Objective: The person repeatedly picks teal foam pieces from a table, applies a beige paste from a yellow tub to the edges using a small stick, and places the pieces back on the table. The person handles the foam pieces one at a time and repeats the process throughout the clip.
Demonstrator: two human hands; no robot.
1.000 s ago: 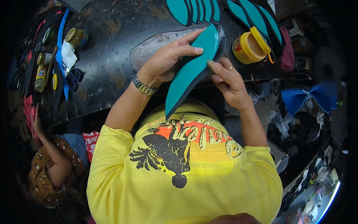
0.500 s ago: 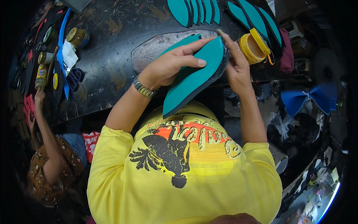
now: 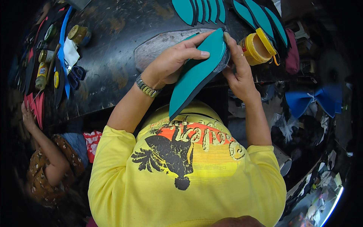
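A teal sole with a thick dark edge (image 3: 193,73) is tilted above the near side of the bench. My left hand (image 3: 176,62) grips it, thumb across the teal face and index finger stretched toward the pointed end. Behind that hand, part of another teal piece (image 3: 193,36) shows, mostly hidden. My right hand (image 3: 239,70) is closed on the sole's right edge near the pointed end, fingers against a rough, grey-black side; the fingertips behind the sole are hidden. Just right of it stands an open yellow jar (image 3: 255,51) of tan paste, its lid tipped up.
Several teal soles (image 3: 182,11) lie overlapped at the far edge, with more teal soles (image 3: 261,17) farther right. A grey stone slab (image 3: 145,51) lies under my hands. Scissors (image 3: 77,73), jars (image 3: 77,34) and a blue strip (image 3: 62,49) are at left, near a co-worker's hand (image 3: 28,117).
The sole has turned slightly more upright and shifted right in my hands. My right fingers have slid a little down its edge. At left, the co-worker's hand has moved down from a small jar to red strips.
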